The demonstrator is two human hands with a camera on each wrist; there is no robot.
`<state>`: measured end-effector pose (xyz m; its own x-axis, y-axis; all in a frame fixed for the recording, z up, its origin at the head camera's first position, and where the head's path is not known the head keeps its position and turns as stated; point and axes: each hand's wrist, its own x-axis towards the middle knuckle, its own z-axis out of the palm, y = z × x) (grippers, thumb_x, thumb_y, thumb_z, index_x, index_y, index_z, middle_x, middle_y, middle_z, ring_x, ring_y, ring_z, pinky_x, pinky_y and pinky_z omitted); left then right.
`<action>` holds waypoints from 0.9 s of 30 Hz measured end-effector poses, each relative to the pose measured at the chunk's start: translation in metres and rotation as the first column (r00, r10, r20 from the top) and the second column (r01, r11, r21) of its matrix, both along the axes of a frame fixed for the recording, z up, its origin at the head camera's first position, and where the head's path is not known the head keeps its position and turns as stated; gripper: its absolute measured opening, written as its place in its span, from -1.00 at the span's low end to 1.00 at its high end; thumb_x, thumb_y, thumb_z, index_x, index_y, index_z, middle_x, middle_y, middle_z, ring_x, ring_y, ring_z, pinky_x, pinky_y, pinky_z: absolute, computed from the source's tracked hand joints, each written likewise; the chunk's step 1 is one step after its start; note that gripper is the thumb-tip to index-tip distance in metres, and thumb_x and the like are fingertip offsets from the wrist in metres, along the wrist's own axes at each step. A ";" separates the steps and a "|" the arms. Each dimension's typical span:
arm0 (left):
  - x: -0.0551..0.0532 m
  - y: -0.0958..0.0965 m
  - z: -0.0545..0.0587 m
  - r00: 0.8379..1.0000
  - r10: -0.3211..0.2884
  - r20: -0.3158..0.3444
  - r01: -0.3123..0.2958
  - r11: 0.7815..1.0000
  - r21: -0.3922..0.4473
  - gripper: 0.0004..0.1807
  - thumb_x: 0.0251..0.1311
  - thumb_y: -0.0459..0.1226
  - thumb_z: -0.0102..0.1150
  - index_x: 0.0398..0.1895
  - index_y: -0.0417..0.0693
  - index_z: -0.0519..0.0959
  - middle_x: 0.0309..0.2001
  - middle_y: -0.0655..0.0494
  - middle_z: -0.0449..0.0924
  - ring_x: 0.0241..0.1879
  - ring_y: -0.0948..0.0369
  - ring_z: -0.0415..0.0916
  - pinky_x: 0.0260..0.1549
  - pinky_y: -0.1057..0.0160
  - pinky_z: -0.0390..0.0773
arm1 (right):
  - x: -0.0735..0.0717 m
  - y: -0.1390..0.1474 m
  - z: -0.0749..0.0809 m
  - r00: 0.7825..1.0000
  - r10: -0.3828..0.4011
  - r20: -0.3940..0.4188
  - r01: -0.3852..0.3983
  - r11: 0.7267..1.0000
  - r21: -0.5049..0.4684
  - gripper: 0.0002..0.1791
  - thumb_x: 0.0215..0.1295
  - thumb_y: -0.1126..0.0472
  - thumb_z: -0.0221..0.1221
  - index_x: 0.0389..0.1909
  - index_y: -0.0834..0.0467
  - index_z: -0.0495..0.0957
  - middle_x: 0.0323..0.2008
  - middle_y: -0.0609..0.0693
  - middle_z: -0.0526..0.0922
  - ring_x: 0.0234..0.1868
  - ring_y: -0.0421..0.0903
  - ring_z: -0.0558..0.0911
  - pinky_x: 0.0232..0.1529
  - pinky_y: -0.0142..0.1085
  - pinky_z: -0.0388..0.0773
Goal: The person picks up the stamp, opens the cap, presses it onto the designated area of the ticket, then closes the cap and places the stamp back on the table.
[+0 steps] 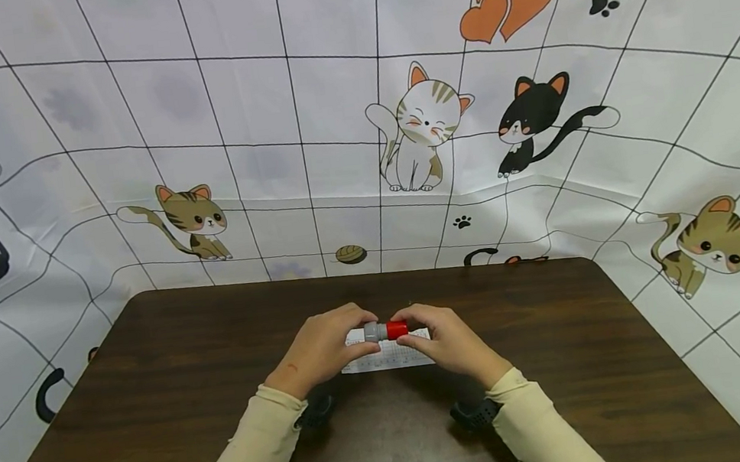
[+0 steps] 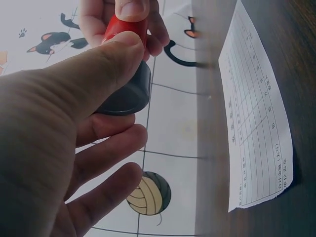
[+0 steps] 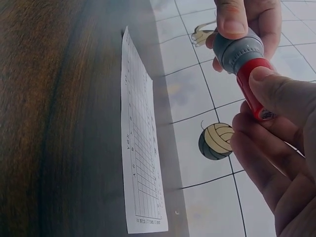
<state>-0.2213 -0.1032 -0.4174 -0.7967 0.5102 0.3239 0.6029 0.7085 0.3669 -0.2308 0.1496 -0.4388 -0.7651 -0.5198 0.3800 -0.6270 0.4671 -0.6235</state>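
Both hands hold a small red-and-grey cylinder (image 3: 242,57) between them, above a sheet of paper. My left hand (image 1: 323,348) pinches its wider grey end (image 1: 372,332) between thumb and fingers. The red end (image 1: 397,329) is pinched by my right hand (image 1: 451,338). A ribbed grey neck joins the two parts in the right wrist view, where the red part's tip shows a dark, patterned face. In the left wrist view the grey end flares to a wide rim. Behind the cylinder, a white printed sheet (image 1: 389,360) with a ruled grid lies on the table.
A dark brown wooden table (image 1: 184,408) spreads under both forearms. White sheeting (image 1: 258,106) with cats and grid lines hangs behind and on both sides of it. Dark straps (image 1: 476,414) sit at the wrists below cream sleeves.
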 end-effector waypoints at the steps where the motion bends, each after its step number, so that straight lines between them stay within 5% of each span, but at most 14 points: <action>1: 0.000 0.000 0.000 1.000 0.001 0.003 -0.001 1.000 0.003 -0.55 0.18 -0.03 0.51 0.10 0.09 0.67 -0.03 0.23 0.69 -0.08 0.14 0.70 0.04 0.11 0.69 | 0.000 0.000 0.000 1.000 -0.002 -0.005 0.002 1.000 -0.002 -0.68 0.35 0.18 0.38 0.10 0.02 0.67 -0.04 -0.11 0.73 -0.02 -0.08 0.70 0.00 -0.06 0.71; 14: 0.000 0.002 -0.002 0.997 0.059 -0.055 -0.058 0.998 0.028 -0.53 0.11 0.08 0.54 0.00 0.09 0.70 -0.10 0.26 0.70 -0.14 0.25 0.68 -0.04 0.18 0.71 | 0.003 -0.004 0.004 0.999 -0.039 -0.019 0.038 0.998 -0.041 -0.73 0.32 0.21 0.41 0.01 0.12 0.70 -0.10 0.03 0.77 -0.16 -0.12 0.69 -0.24 -0.23 0.67; 20: -0.001 0.001 -0.002 0.997 0.049 -0.067 -0.047 0.998 0.040 -0.57 0.16 0.05 0.51 0.00 0.08 0.70 -0.12 0.26 0.70 -0.16 0.25 0.68 -0.06 0.20 0.71 | 0.001 -0.004 0.003 0.999 -0.028 -0.030 0.027 0.998 -0.051 -0.73 0.32 0.23 0.40 0.02 0.12 0.70 -0.12 0.02 0.76 -0.11 -0.10 0.72 -0.11 -0.03 0.72; 27: -0.001 0.000 -0.001 0.997 -0.006 -0.076 0.007 1.000 0.019 -0.56 0.22 -0.05 0.49 0.12 0.07 0.66 -0.04 0.23 0.69 -0.11 0.21 0.70 0.00 0.18 0.70 | 0.002 -0.003 0.004 0.996 -0.030 -0.084 0.028 0.999 -0.030 -0.68 0.29 0.27 0.42 0.05 0.05 0.70 -0.06 -0.10 0.74 -0.08 -0.13 0.70 -0.04 -0.15 0.72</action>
